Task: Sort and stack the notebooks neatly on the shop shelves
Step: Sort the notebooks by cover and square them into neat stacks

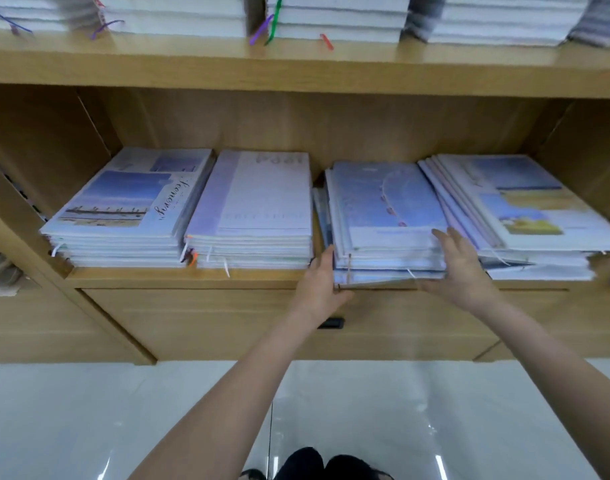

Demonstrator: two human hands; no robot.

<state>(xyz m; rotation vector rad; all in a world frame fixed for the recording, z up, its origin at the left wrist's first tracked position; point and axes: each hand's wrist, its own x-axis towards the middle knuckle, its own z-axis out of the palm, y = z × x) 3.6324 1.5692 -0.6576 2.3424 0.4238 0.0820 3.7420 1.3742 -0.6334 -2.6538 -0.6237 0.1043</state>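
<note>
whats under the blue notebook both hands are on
More notebooks in the same pile, their page edges and ribbon markers showing, resting on the wooden shelf. Their covers are hidden.

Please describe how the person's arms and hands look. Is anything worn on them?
Both forearms are bare up to the picture's lower edge, with no sleeve in view. The left hand and the right hand wear no gloves. No watch, bracelet or ring is visible, though the picture is slightly blurred.

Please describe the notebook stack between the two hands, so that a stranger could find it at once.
On the middle wooden shelf lie four stacks side by side. Take the third from the left, the blue-covered stack, with the left hand at one side and the right hand at the other. Only its cover shows a curved line of small red marks.
</note>
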